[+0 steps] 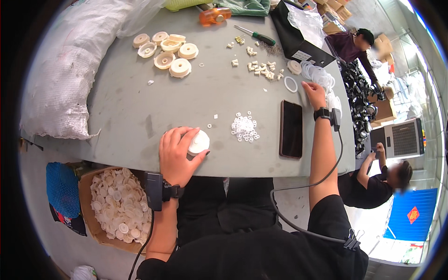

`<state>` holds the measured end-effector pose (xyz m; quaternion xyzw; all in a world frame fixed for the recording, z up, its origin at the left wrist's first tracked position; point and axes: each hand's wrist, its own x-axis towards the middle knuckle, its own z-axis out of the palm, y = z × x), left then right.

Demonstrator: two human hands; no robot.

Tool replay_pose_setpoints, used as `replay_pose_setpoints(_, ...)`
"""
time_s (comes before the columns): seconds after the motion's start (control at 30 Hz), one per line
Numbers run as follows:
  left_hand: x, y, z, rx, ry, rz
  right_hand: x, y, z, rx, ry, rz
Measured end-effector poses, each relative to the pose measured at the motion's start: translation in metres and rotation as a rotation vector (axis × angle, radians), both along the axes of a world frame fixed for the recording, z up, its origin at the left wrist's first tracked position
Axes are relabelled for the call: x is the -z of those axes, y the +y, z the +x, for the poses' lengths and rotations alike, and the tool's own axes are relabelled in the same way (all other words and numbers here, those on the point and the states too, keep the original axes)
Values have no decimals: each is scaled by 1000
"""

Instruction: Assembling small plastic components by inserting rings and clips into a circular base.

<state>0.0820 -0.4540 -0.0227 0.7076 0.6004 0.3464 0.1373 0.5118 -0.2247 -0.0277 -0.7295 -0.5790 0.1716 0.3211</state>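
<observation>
Both hands point(316, 97), left point(175, 148) apparently around disc point(199, 143)

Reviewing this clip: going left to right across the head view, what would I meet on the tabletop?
White woven sack → left hand on a white round part → pile of small white rings → dark phone → right hand.

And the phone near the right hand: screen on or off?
Looks off: the phone lies face up near the right hand, its screen dark, with no lit display visible.
</observation>
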Motion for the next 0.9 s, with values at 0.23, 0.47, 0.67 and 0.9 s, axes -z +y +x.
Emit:
replay_pose_setpoints(0.23, -10, 2, 4, 9, 75, 136, -7, 17, -17, -124, -202, -80)
replay_pose_setpoints(0.47, -50, 1, 18, 157, -898, -247, -93, -126, -173, -681, 350, 233)
replay_pose_setpoints(0.67, -37, -5, 15, 216, -1281, -494, -78, -188, -226, -1063, 147, 505)
replay_pose_setpoints(0.9, -20, -21, 16, -105, -975, -296, -29, -204, -241, -708, 786, -9)
